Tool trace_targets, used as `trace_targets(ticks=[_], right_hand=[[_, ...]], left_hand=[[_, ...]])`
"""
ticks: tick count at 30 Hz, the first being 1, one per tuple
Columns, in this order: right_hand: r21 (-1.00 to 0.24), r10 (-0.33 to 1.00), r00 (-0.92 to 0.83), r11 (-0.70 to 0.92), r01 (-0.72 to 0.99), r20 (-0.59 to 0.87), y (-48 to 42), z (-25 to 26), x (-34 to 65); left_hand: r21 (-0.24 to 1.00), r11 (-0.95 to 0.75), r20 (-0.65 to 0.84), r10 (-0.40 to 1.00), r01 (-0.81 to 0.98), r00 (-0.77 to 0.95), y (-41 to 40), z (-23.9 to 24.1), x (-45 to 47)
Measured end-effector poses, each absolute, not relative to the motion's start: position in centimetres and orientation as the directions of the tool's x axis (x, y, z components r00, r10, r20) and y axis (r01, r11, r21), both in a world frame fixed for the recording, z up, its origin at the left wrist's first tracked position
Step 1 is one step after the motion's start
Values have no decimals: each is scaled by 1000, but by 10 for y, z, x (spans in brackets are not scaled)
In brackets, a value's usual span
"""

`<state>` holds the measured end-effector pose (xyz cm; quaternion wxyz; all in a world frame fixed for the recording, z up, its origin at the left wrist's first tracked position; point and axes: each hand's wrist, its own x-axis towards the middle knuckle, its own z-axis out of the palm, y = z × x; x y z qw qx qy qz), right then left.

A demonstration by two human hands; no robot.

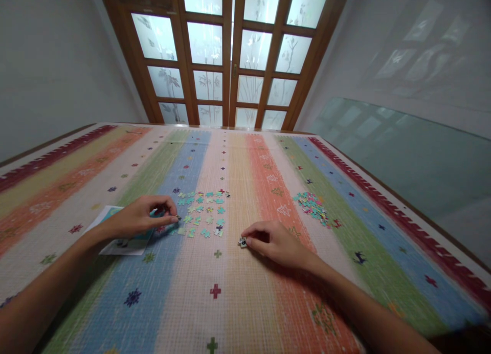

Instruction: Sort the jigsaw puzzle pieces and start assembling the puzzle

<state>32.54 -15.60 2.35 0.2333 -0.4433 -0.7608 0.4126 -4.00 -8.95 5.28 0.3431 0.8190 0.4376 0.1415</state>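
My left hand (140, 217) rests on the striped mat, fingers curled and pinched at the edge of a spread of loose puzzle pieces (201, 213). Whatever sits in its fingertips is too small to name. It partly covers a printed card or sheet (125, 244). My right hand (274, 241) lies further right with its fingers pinched on a small dark-and-white puzzle piece (242, 242) that touches the mat. A second heap of pieces (312, 205) lies beyond my right hand.
The colourful striped mat (230, 292) covers the floor up to a wooden-framed glass door (230, 57) at the far end. Plain walls stand to the left and right.
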Motion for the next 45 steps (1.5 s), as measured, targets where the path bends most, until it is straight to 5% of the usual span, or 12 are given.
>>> trace_targets(ticks=[13, 23, 45], right_hand=[[-655, 805, -592, 469, 593, 40, -165, 31, 324], [-655, 766, -642, 502, 565, 34, -163, 30, 329], [-723, 781, -622, 466, 510, 64, -167, 24, 325]], left_hand=[[780, -512, 131, 696, 360, 706, -166, 42, 56], [588, -710, 379, 665, 387, 644, -175, 3, 86], [404, -782, 414, 620, 475, 667, -175, 3, 87]])
